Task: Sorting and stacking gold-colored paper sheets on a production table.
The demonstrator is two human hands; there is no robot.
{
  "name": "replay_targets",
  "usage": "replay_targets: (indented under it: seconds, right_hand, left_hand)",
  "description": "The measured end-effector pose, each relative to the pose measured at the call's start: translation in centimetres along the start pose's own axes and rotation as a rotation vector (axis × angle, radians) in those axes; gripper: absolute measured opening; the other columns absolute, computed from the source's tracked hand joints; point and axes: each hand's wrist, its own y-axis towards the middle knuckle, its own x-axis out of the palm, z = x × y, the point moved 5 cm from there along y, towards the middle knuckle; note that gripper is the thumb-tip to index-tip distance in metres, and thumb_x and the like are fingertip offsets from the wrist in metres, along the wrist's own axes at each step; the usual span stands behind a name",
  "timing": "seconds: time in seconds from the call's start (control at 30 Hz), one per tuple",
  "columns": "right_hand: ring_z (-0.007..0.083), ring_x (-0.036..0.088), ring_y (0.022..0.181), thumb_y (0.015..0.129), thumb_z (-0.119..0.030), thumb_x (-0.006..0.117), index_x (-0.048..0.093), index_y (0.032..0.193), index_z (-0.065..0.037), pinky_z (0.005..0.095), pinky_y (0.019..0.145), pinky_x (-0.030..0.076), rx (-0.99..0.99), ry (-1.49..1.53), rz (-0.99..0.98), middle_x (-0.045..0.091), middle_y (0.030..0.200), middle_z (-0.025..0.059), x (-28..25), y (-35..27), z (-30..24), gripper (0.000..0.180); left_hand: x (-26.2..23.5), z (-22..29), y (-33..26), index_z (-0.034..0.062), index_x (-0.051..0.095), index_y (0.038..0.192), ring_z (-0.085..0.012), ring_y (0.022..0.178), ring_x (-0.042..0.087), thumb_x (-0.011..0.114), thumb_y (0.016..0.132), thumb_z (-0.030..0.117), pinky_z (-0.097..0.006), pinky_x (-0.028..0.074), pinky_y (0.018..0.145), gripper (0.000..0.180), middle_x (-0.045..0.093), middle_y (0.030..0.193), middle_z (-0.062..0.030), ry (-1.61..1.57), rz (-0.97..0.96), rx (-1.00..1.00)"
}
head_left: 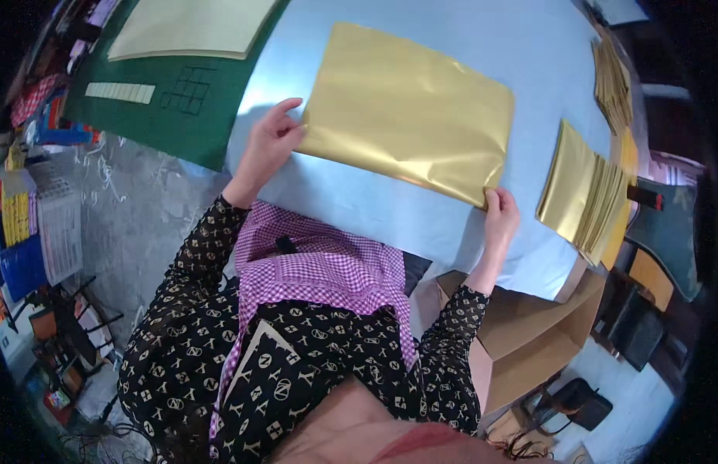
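Observation:
A gold, shiny sheet-like piece (409, 104), perhaps folded or a flat bag, lies on a pale blue-white table cover (359, 185) before me. At its near left corner is my left hand (270, 143), the index finger stretched out and apart from the thumb. The thumb tip is at the piece's left edge; whether it presses on it is hard to tell. My right hand (500, 215) pinches the near right corner between thumb and fingers. The gold surface shows light creases near that corner.
To the right lies a fanned stack of similar gold pieces (579, 189), with another stack (610, 81) beyond. A green mat (142, 124) at the left holds cream sheets (193, 27) and a pale strip (119, 93). A cardboard box (541, 336) stands below the table's right edge.

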Motion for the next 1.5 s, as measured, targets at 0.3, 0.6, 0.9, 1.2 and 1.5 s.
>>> replay_targets:
  seconds: [0.3,0.6,0.9,1.2,1.5]
  right_hand:
    - [0.0084,0.052,0.068,0.084,-0.019,0.066,0.066,0.090,0.002,0.0240,0.062,0.044,0.106,-0.046,-0.003,0.062,0.072,0.0027,0.2,0.1,-0.7,0.021]
    - [0.0062,0.051,0.065,0.085,-0.017,0.065,0.066,0.087,0.003,0.0231,0.060,0.043,0.080,-0.037,0.000,0.061,0.069,0.0006,-0.1,0.2,0.6,0.020]
    - [0.0042,0.048,0.063,0.086,-0.016,0.065,0.066,0.086,0.002,0.0206,0.057,0.040,0.084,-0.018,-0.102,0.058,0.068,-0.0026,-0.1,-1.0,1.1,0.018]
    - [0.0053,0.050,0.065,0.088,-0.018,0.063,0.067,0.087,0.000,0.0218,0.057,0.041,0.169,-0.076,-0.177,0.060,0.071,-0.0015,-0.4,-1.3,0.7,0.019]
    - [0.0068,0.051,0.062,0.087,-0.018,0.064,0.067,0.090,0.003,0.0229,0.056,0.042,0.216,0.068,-0.220,0.061,0.068,0.0020,-0.4,-0.5,-0.4,0.021]
  left_hand:
    - [-0.4,-0.7,0.1,-0.0013,0.051,0.125,-0.0041,0.066,0.050,0.061,0.085,0.002,-0.019,0.041,0.061,0.041,0.057,0.073,0.0016,0.146,0.063,0.047]
    - [0.3,0.0,-1.5,-0.0006,0.053,0.124,-0.0030,0.068,0.050,0.060,0.089,0.002,-0.018,0.040,0.062,0.035,0.055,0.073,0.0029,0.157,0.028,-0.022]
    - [-0.8,-0.9,-4.6,-0.0001,0.054,0.123,-0.0031,0.069,0.049,0.058,0.089,0.000,-0.018,0.040,0.063,0.035,0.054,0.074,0.0026,0.154,0.032,-0.077]
    - [-1.2,-1.1,-5.3,-0.0002,0.054,0.123,-0.0042,0.070,0.049,0.058,0.088,-0.002,-0.019,0.042,0.065,0.035,0.054,0.074,0.0018,0.175,0.041,-0.142]
    - [-1.1,-0.9,-5.6,-0.0007,0.053,0.123,-0.0037,0.071,0.048,0.059,0.087,-0.003,-0.019,0.041,0.066,0.036,0.053,0.076,0.0022,0.214,0.044,-0.146]
